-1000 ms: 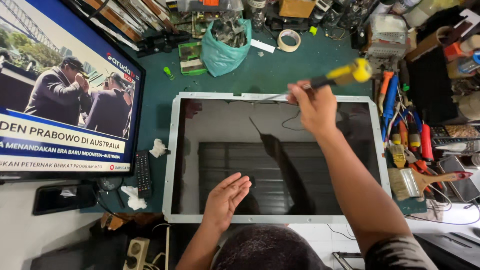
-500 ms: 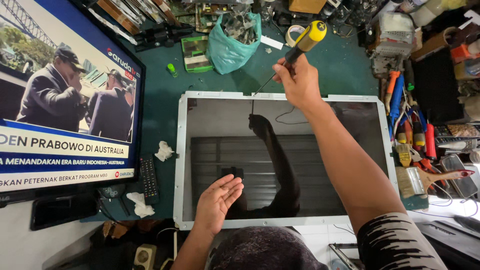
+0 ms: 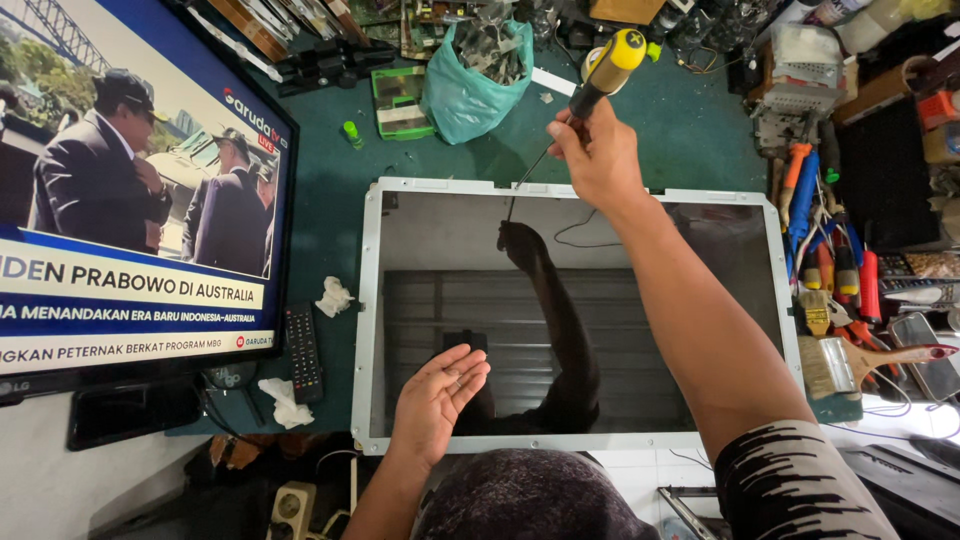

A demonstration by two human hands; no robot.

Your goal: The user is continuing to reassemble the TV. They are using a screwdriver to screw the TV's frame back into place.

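Screwdriver [image 3: 600, 75] now upright, green workbench [image 3: 330, 210], cluttered workshop

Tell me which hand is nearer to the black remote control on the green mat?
Left. The left hand rests palm-up on the screen panel, a short way right of the remote control. The right hand grips a screwdriver at the panel's far edge.

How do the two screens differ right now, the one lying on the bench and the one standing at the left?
The flat panel lies face up, dark, mirroring the arm; the standing television is upright and lit with a news picture. The panel has a bare pale frame, the television a black bezel. The right hand holds a screwdriver at the panel's top edge.
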